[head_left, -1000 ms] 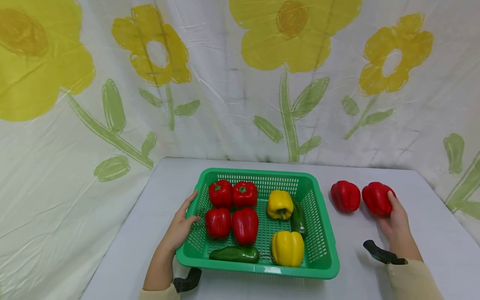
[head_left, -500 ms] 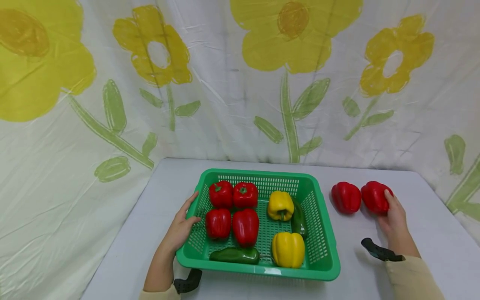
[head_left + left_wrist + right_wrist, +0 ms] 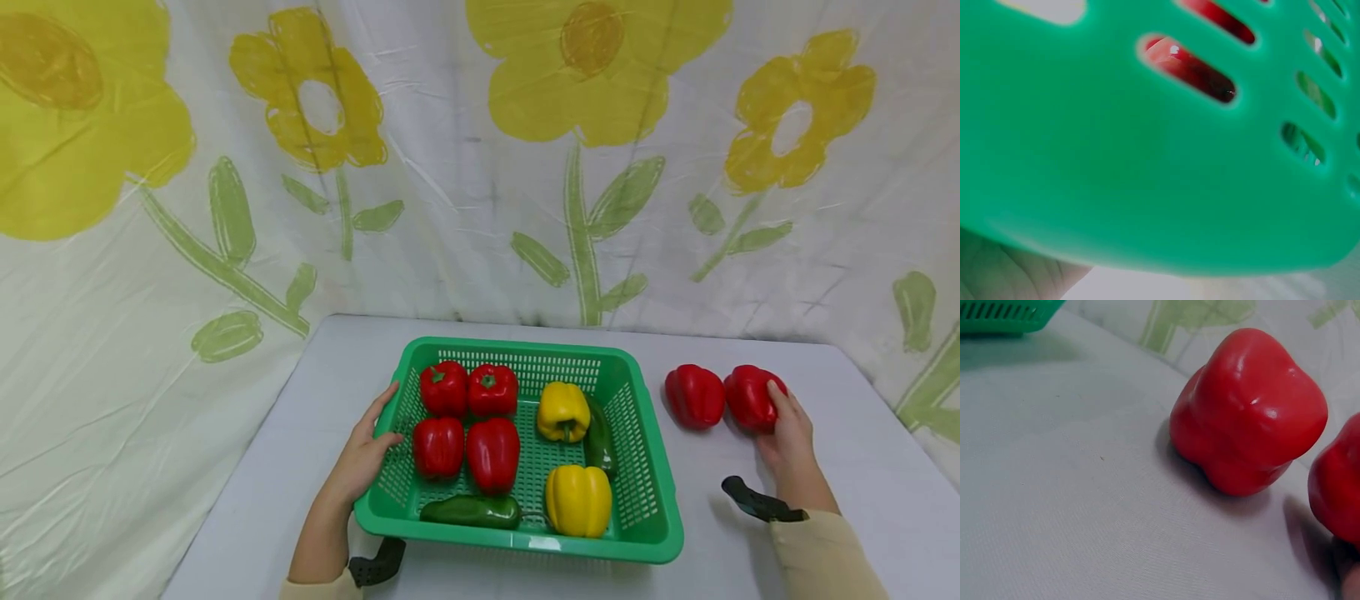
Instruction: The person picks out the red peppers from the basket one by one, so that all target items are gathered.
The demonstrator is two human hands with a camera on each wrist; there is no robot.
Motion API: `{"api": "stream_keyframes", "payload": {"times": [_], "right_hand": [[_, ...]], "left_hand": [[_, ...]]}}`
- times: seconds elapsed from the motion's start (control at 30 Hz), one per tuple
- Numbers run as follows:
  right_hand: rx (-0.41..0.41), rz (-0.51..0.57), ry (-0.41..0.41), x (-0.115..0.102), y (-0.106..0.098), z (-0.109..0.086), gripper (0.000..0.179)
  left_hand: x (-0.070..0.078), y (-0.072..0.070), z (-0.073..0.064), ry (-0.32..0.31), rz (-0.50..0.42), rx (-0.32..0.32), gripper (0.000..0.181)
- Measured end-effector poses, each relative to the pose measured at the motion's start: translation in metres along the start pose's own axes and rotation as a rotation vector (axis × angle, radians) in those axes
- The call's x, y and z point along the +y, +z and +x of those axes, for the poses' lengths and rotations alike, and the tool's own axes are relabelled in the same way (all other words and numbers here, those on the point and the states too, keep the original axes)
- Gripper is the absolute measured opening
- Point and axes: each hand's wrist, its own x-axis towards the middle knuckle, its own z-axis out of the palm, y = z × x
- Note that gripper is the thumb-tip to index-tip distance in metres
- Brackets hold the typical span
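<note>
In the head view a green plastic basket [image 3: 660,467] sits on the table. My left hand [image 3: 362,462] grips its left rim, the thumb lying over the edge. The left wrist view is mostly filled by the slotted basket wall [image 3: 1147,175], with part of the palm [image 3: 1016,275] below it. To the right of the basket, my right hand [image 3: 787,433] holds a red bell pepper [image 3: 750,398] at the table surface. Close on its left lies another red bell pepper [image 3: 694,397], seen large in the right wrist view [image 3: 1247,412].
Inside the basket are several red bell peppers [image 3: 492,455], two yellow bell peppers [image 3: 578,500] and two long green peppers [image 3: 472,511]. The white table [image 3: 720,550] meets a hanging flower-printed cloth [image 3: 450,208] at its back edge.
The red bell pepper in my right hand has shifted slightly left, closer to the one beside it. My left hand stays on the basket rim. The head view has shifted a little.
</note>
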Motion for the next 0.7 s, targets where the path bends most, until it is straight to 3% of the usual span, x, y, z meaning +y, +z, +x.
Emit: {"api": "stream_keyframes", "payload": {"times": [0.2,0.7], "right_hand": [[0.003,0.01,-0.006,-0.0008,-0.0003,0.0032,0.082],[-0.04,-0.115,-0.02,-0.0002,-0.0016,0.0041,0.087]], "left_hand": [[-0.0006,0.0001,0.0001,0.001,-0.004,-0.004,0.07],[-0.0013,-0.0015,0.0006,-0.009,-0.009,0.0,0.07]]}}
